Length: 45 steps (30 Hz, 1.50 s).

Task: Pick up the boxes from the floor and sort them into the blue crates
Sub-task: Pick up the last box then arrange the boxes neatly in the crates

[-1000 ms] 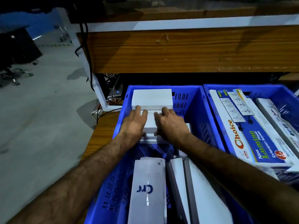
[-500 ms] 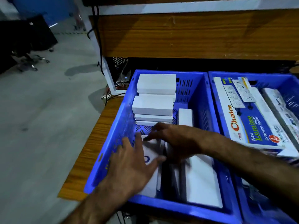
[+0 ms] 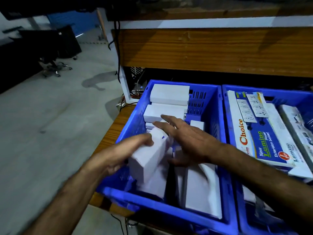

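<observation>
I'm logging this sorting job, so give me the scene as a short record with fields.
left hand: grips white box, tilted, over left crate
right hand: open, fingers spread above boxes in left crate
left crate: white boxes, stack at far end
right crate: Choice box, other packs

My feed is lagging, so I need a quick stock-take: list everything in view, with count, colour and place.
Left blue crate: one, blue, on the wooden table, holds white boxes.
Right blue crate: one, blue, beside it on the right.
Stacked white boxes: several, white, far end of the left crate; exact count unclear.
Held white box: one, white, tilted above the left crate's near end.
Extension socket box: one, blue and white, in the right crate.
Wooden table: one, brown, under the crates.
Office chair: one, dark, far left on the floor.
Left hand: grips the held box.
Right hand: open, over the left crate.
</observation>
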### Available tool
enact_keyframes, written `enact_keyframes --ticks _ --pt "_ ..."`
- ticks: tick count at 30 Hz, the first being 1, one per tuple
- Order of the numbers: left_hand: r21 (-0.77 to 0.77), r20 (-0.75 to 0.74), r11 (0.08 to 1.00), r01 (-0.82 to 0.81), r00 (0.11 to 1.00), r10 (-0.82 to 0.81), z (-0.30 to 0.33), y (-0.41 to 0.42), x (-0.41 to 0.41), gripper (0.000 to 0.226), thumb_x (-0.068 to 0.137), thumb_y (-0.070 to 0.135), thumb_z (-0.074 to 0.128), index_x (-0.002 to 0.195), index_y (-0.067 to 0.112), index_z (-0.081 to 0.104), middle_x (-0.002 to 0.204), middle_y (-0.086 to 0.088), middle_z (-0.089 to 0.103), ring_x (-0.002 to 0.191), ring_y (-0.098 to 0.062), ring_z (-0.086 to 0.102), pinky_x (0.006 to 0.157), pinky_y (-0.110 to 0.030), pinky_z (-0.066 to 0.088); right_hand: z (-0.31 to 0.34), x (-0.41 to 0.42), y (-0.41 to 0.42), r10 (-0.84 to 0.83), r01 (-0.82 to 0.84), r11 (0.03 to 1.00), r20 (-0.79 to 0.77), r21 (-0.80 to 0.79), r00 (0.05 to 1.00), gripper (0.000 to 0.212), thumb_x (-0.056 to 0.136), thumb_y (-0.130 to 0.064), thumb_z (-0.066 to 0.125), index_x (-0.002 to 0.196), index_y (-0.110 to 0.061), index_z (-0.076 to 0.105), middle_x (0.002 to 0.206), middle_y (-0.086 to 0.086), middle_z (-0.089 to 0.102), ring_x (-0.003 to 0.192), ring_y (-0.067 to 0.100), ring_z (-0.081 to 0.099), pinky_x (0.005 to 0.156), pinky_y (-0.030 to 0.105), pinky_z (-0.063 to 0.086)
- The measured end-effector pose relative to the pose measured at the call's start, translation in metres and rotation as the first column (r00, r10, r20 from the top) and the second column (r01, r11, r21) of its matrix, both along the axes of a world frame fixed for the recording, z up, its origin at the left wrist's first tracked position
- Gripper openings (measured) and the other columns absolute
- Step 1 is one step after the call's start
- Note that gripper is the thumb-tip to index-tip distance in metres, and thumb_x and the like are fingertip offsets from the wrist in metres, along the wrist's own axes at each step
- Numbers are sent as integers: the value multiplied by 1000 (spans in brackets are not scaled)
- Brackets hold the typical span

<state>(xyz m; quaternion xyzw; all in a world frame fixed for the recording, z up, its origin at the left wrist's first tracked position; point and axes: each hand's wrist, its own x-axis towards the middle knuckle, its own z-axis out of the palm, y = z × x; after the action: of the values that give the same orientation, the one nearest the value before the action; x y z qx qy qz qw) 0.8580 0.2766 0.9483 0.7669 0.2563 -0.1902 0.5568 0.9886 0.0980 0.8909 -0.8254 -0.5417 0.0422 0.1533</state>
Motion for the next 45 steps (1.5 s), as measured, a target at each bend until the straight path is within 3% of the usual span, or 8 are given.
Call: enact_keyframes --ticks 3,6,10,14,16,20,30,45 --pt "-300 -34 951 -70 997 62 18 0 10 31 100 21 41 87 1 62 48 -6 59 27 -10 49 27 -10 30 3 0 2 -68 67 998 148 13 987 122 61 -31 89 157 -31 14 163 6 20 144 26 29 99 40 50" --pt "-450 -92 888 -96 994 61 18 6 23 37 98 19 38 107 -7 62 67 -19 67 37 -17 61 31 -13 40 2 8 2 -89 90 996 241 8 966 108 63 -36 85 152 -29 24 150 -2 36 130 24 41 79 45 57" --pt "126 297 988 87 947 -122 -19 40 53 59 75 50 68 125 20 64 122 -9 69 105 -16 68 96 -38 54 -1 24 7 -191 216 974 261 -70 946 100 69 -53 80 149 -31 24 138 -4 43 116 24 50 75 42 55" --pt "902 174 399 165 707 -686 -23 51 79 109 59 95 51 149 37 35 144 7 44 134 -17 39 117 -43 29 4 49 21 -388 409 902 159 -135 908 106 66 -58 83 150 -26 25 136 2 47 116 30 56 87 48 55" --pt "973 9 163 166 675 -737 -32 56 101 115 61 92 49 155 29 27 143 -1 41 136 -24 36 121 -46 19 6 62 30 -441 461 863 138 -204 887 110 65 -58 85 151 -25 25 137 4 47 119 32 55 91 49 54" --pt "983 -142 -17 184 691 -709 -52 63 152 92 80 65 63 151 16 30 137 -12 50 130 -32 47 117 -48 23 -1 81 49 -553 560 800 99 -214 827 111 69 -55 85 154 -24 22 145 11 38 124 35 52 95 50 52" --pt "973 -84 92 213 693 -716 -70 74 192 99 81 43 80 153 5 24 141 -22 38 124 -37 48 107 -42 40 -15 75 66 -726 749 659 205 -64 656 82 77 -58 78 137 -20 38 134 19 31 77 25 52 61 36 47" --pt "985 131 168 -32 770 -625 -68 50 137 99 79 51 77 154 10 27 141 -17 43 126 -34 45 103 -43 40 -11 48 66 -759 770 637 186 16 624 90 84 -48 75 152 -18 23 138 17 36 112 31 55 67 35 47"
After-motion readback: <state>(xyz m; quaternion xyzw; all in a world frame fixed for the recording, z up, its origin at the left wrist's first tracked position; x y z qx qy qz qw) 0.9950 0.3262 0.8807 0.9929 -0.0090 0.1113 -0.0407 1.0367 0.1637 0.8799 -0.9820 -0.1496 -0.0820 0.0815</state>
